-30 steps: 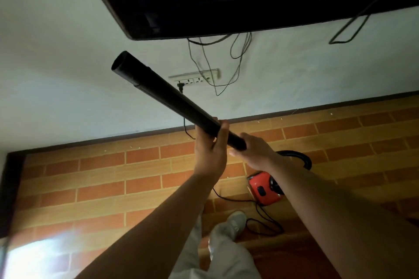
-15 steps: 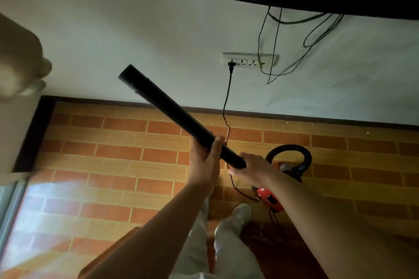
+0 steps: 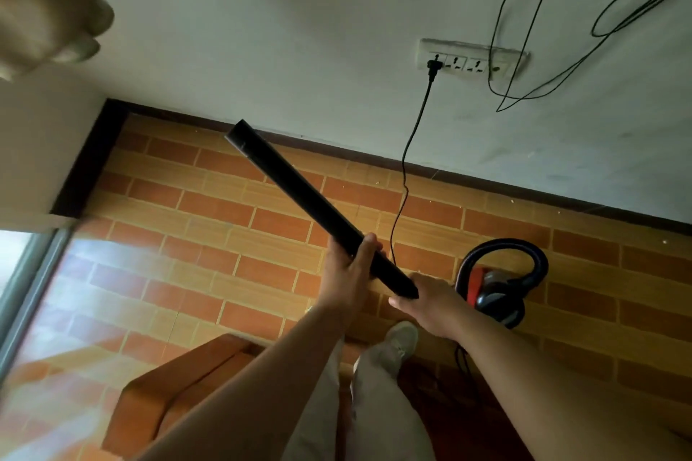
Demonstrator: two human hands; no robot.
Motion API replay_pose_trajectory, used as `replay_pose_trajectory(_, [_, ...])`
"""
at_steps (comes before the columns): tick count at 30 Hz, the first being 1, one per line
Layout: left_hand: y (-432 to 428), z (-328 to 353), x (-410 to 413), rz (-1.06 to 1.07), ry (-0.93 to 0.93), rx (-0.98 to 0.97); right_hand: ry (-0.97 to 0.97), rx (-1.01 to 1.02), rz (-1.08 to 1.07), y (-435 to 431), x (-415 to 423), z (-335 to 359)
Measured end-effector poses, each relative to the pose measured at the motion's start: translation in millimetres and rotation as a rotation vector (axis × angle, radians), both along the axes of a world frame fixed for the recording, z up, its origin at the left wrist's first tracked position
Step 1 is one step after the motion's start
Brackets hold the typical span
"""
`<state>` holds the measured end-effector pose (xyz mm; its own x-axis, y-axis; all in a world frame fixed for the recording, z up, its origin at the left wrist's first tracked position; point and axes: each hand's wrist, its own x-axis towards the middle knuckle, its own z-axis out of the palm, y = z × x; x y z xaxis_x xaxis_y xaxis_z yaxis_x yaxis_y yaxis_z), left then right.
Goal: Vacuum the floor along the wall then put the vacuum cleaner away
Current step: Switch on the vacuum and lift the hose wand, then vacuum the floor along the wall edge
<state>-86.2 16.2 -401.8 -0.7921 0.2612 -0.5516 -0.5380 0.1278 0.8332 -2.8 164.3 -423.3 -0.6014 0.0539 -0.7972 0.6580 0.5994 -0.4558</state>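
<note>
I hold a long black vacuum tube slanted up to the left, its open end over the floor near the skirting. My left hand is wrapped around the tube's lower part. My right hand touches the tube's near end, which looks detached from the hose. The red and black vacuum cleaner sits on the brick-pattern floor to the right, its black hose looped over it. Its black power cord runs up to the wall socket strip.
A white wall with a dark skirting runs across the back. Loose black cables hang at upper right. A wooden furniture corner is at lower left. A glass door frame stands at left. My shoe is below the hands.
The view has tilted down and to the left, so the dark screen on the wall has left the frame. The tube has dropped lower towards the floor. Both hands remain at its lower end.
</note>
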Motion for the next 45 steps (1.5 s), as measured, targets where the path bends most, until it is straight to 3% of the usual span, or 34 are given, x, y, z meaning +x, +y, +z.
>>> replay_pose_trajectory(9, [-6, -106, -72, 0.127, -0.069, -0.028, 0.118, -0.021, -0.031, -19, -55, -110])
replay_pose_trajectory(18, [-29, -260, -136, 0.179, -0.276, -0.091, 0.014, -0.052, -0.064, -61, -104, -249])
replay_pose_trajectory(25, [-74, -347, -186, 0.180, -0.401, -0.145, -0.052, -0.026, -0.031, -107, -162, -317])
replay_pose_trajectory(29, [-95, -378, -210, 0.140, -0.478, -0.178, -0.095, -0.005, -0.028, -130, -198, -342])
replay_pose_trajectory(36, [-124, -412, -260, 0.259, -0.582, -0.162, -0.110, -0.043, 0.019, -155, -250, -372])
replay_pose_trajectory(45, [-149, -433, -308, 0.386, -0.635, -0.128, -0.242, -0.370, -0.228, -162, -287, -407])
